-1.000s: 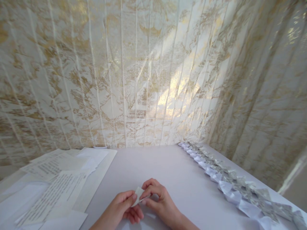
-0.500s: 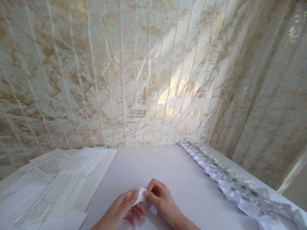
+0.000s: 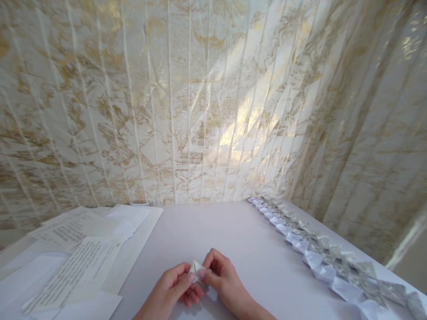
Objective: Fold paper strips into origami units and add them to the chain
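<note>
A small folded piece of white paper (image 3: 195,269) is held up between both hands, low in the middle of the view. It comes to a point at the top, and a crease runs down its face. My left hand (image 3: 176,284) pinches its left side between thumb and forefinger, with the other fingers curled beneath. On its right side, the thumb and forefinger of my right hand (image 3: 220,273) are closed on the paper. The fingertips cover its lower part and edges.
On the left lies a spread stack of paper sheets (image 3: 80,266), some printed with text. Rows of folded paper pieces (image 3: 320,266), white and newsprint grey, line the right side of the white table (image 3: 200,226). A gold-patterned curtain (image 3: 187,111) hangs behind.
The paper has been turned and folded from a flat strip into a pointed shape. My right fingers have shifted from its top edge to its right side; my left thumb has moved lower.
</note>
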### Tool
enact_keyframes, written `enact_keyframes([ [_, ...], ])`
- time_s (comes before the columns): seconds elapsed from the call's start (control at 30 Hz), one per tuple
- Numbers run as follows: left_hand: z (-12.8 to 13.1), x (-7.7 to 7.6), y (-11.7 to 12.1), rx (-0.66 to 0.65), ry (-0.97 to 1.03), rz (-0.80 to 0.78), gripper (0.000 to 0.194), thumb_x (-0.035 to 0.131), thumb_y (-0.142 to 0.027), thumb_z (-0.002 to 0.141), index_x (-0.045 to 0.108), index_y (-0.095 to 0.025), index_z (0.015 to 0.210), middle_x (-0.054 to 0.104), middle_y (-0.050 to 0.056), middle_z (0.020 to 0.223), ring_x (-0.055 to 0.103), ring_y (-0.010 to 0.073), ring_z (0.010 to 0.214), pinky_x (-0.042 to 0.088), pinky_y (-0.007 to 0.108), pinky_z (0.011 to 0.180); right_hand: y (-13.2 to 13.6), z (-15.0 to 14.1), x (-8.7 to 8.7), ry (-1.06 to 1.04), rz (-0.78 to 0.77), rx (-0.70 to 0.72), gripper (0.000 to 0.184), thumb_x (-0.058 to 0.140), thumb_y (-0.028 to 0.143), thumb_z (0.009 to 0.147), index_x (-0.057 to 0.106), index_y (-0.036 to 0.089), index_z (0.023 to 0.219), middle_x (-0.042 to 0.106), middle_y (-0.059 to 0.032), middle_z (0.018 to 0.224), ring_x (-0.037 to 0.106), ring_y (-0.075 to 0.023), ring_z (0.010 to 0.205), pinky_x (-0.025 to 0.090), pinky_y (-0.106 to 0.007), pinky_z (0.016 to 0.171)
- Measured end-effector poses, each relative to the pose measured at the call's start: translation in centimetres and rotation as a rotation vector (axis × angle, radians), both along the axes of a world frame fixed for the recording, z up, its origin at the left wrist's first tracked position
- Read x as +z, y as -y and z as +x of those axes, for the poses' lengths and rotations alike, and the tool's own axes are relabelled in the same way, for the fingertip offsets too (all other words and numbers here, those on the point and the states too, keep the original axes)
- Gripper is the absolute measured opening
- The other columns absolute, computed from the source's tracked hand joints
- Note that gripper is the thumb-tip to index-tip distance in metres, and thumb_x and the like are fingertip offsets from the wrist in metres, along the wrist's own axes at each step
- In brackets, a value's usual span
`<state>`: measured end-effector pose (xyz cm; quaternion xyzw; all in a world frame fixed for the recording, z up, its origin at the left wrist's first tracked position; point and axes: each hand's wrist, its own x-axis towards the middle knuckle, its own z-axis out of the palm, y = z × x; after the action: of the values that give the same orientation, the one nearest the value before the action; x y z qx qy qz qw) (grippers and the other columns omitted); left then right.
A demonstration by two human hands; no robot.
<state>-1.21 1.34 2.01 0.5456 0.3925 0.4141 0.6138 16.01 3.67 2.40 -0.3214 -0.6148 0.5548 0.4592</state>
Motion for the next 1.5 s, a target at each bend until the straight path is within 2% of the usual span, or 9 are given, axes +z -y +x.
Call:
enact_keyframes([
  [0.23,0.5,0.5,0.3,0.049,-0.016,0.005,0.053,0.064,-0.068,0.074,0.062,-0.015,0.079,0.073,0.005,0.069,0.063,0.0143,0.06,0.045,0.025,0.058,0.1,-0.2,-0.2,-0.14,-0.053,0.066,0.04,0.076,0.047,0.075,0.049,0.02,0.09,0.047,0.0082,0.063,0.039,-0.0092,0.055,0.026,-0.023,0.054],
  [0.47,0.7,-0.1,0.4,0.067,-0.035,-0.011,0.056,0.063,-0.073,0.069,0.058,-0.017,0.072,0.069,0.002,0.059,0.059,0.0124,0.051,0.043,0.023,0.053,0.3,-0.2,0.0,0.016,0.045,0.056,0.033,0.068,0.046,0.083,0.051,0.019,0.093,0.047,0.0084,0.061,0.042,-0.0097,0.056,0.03,-0.023,0.056],
  [0.63,0.4,-0.6,0.3,0.033,-0.029,0.03,0.051,0.059,-0.067,0.078,0.059,-0.017,0.075,0.069,0.002,0.06,0.06,0.0119,0.053,0.044,0.022,0.054,0.6,-0.1,0.2,0.083,0.011,0.168,0.041,0.06,0.053,0.087,0.048,0.019,0.105,0.048,0.0102,0.055,0.041,-0.0088,0.045,0.03,-0.021,0.046],
  [0.9,0.5,-0.7,0.0,-0.04,0.038,0.072,0.042,0.066,-0.057,0.08,0.058,-0.016,0.08,0.071,0.004,0.067,0.059,0.0106,0.053,0.045,0.021,0.053,0.5,-0.4,0.2,-0.033,-0.047,0.252,0.044,0.062,0.053,0.087,0.048,0.017,0.107,0.051,0.0087,0.053,0.042,-0.0086,0.045,0.031,-0.02,0.046],
  [1.03,0.4,-0.5,-0.2,-0.044,0.081,0.036,0.042,0.067,-0.057,0.078,0.06,-0.015,0.078,0.072,0.006,0.067,0.06,0.0115,0.054,0.046,0.022,0.054,0.5,-0.2,0.3,-0.073,-0.038,0.302,0.041,0.06,0.052,0.09,0.05,0.016,0.108,0.051,0.0075,0.057,0.044,-0.0092,0.051,0.034,-0.022,0.053],
  [1.13,0.1,-0.4,-0.2,-0.051,0.087,0.03,0.042,0.066,-0.057,0.079,0.062,-0.015,0.079,0.073,0.008,0.07,0.06,0.0116,0.054,0.045,0.023,0.054,0.4,0.0,0.6,-0.091,-0.031,0.307,0.039,0.06,0.051,0.09,0.052,0.017,0.109,0.053,0.0064,0.061,0.046,-0.0092,0.055,0.036,-0.023,0.058],
  [1.3,-0.3,-0.9,-0.4,-0.078,0.088,0.018,0.043,0.064,-0.057,0.081,0.062,-0.014,0.081,0.074,0.009,0.072,0.062,0.0126,0.056,0.045,0.024,0.056,0.1,0.1,0.4,-0.092,-0.064,0.319,0.04,0.061,0.05,0.089,0.054,0.017,0.11,0.054,0.0062,0.058,0.046,-0.0096,0.05,0.036,-0.023,0.053],
  [1.43,-0.4,-1.1,-0.6,-0.06,0.1,0.03,0.041,0.064,-0.056,0.081,0.062,-0.015,0.081,0.072,0.006,0.07,0.062,0.0135,0.06,0.045,0.024,0.059,-0.2,0.0,0.0,-0.104,-0.059,0.268,0.042,0.062,0.051,0.087,0.059,0.016,0.109,0.052,0.0064,0.055,0.043,-0.0093,0.048,0.034,-0.022,0.051],
  [1.5,-0.4,-0.9,-0.6,-0.044,0.112,0.055,0.04,0.067,-0.055,0.079,0.063,-0.016,0.087,0.071,0.003,0.072,0.062,0.0137,0.065,0.044,0.024,0.062,-0.2,0.0,0.0,-0.112,-0.053,0.219,0.044,0.062,0.052,0.087,0.06,0.015,0.111,0.051,0.0064,0.055,0.043,-0.0094,0.049,0.034,-0.022,0.052],
])
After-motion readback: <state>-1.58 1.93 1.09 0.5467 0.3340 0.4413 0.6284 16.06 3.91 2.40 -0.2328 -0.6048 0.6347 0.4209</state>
